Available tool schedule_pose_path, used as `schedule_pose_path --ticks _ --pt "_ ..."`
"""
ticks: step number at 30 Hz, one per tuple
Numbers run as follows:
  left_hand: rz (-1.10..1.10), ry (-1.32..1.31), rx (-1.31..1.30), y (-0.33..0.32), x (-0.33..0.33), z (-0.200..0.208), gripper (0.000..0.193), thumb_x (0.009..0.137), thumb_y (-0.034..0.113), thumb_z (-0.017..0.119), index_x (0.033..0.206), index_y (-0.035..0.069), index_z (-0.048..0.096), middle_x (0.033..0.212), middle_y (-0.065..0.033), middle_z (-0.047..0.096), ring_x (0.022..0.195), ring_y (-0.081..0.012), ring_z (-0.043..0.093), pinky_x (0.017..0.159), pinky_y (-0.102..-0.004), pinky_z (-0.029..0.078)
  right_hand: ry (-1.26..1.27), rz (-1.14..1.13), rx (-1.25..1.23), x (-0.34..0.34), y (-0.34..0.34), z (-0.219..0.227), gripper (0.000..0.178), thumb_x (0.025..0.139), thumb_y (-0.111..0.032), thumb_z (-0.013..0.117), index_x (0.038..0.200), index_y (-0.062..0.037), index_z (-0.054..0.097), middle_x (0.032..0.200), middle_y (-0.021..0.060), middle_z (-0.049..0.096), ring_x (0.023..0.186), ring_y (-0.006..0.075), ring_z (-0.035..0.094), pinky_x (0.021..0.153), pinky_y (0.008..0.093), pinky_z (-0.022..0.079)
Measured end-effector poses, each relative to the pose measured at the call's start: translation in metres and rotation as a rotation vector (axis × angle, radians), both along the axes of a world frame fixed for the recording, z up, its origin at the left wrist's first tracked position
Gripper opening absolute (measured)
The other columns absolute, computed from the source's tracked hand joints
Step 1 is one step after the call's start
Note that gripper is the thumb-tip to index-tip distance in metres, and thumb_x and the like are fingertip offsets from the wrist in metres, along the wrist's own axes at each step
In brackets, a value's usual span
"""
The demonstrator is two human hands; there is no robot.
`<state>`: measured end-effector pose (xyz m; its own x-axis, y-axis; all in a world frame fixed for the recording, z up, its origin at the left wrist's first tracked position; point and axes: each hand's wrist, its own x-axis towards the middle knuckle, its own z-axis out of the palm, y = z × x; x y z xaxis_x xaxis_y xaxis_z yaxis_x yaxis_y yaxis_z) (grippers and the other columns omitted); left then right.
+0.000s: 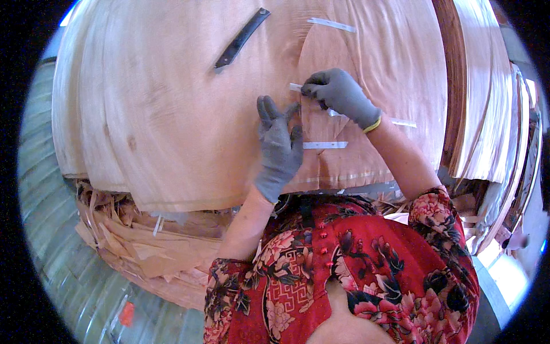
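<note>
- Nearest, at 5 o'clock from the left hand, is the person's red flowered shirt (372, 269).
- At about 8 o'clock, below the sheet's near edge, lies a heap of torn wood scraps (154, 252).
- The left hand (279, 149), in a grey glove, rests over the broad wood sheet (172, 114), its fingers extended and thumb apart, with hold of nothing that shows.
- Just beside it, at 3 o'clock, a white tape strip (325, 145) lies on a redder piece of wood (378, 69).
- Farther out, just short of 3 o'clock, another strip (404, 122) shows partly behind the right forearm.
- The right hand (341, 98), also gloved, is between 1 and 2 o'clock; its thumb and fingers are drawn together at a short tape end (295, 87). Whether they pinch or press it, one cannot tell.
- That end pokes out between 12 and 1, by the redder piece's edge.
- Farthest are a dark flat tool (242, 38), between 11 and 12, and a slanted strip (331, 24) near 1 o'clock.
</note>
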<state>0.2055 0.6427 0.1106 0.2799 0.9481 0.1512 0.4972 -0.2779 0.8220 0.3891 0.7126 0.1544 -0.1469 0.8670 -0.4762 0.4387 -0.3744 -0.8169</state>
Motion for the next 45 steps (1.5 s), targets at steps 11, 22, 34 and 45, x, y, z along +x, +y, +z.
schedule_pose_path --ticks 11,22,34,45 --pt "0.093 -0.097 -0.097 -0.003 0.004 0.001 0.042 0.085 0.018 0.054 0.122 -0.001 0.049 0.142 -0.0329 0.009 0.135 -0.0403 0.001 0.109 -0.045 0.004 0.011 0.001 -0.057 -0.001 0.002 0.008 0.021 0.082 -0.018 0.058 0.084 0.0015 0.066 0.056 0.0007 0.051 0.047 0.0075 0.045 0.044 0.0239 0.036" --pt "0.098 -0.33 -0.431 -0.007 0.009 0.017 0.045 0.086 0.017 0.053 0.127 -0.001 0.045 0.143 -0.0317 -0.005 0.135 -0.0334 -0.014 0.109 -0.0375 0.001 -0.132 0.109 -0.007 0.0 0.007 -0.002 0.036 0.078 -0.036 0.061 0.079 0.0006 0.066 0.058 0.0092 0.058 0.049 0.0185 0.054 0.05 0.0317 0.042" --pt "0.072 0.166 0.086 0.014 -0.001 0.027 0.052 0.084 0.018 0.053 0.131 0.001 0.038 0.144 -0.0297 0.009 0.136 -0.0396 0.001 0.107 -0.0486 0.011 -0.453 0.339 0.182 -0.01 0.019 0.005 0.039 0.078 -0.036 0.062 0.069 0.0018 0.064 0.053 0.0105 0.058 0.047 0.02 0.058 0.05 0.0324 0.045" --pt "-0.044 0.405 0.234 0.014 -0.005 0.001 0.058 0.081 0.015 0.049 0.135 0.001 0.032 0.145 -0.0249 0.012 0.134 -0.0403 0.013 0.1 -0.0501 0.023 -0.429 0.34 0.125 -0.011 0.029 0.009 0.039 0.075 -0.035 0.064 0.067 0.0024 0.064 0.054 0.0108 0.059 0.048 0.0201 0.058 0.05 0.032 0.045"
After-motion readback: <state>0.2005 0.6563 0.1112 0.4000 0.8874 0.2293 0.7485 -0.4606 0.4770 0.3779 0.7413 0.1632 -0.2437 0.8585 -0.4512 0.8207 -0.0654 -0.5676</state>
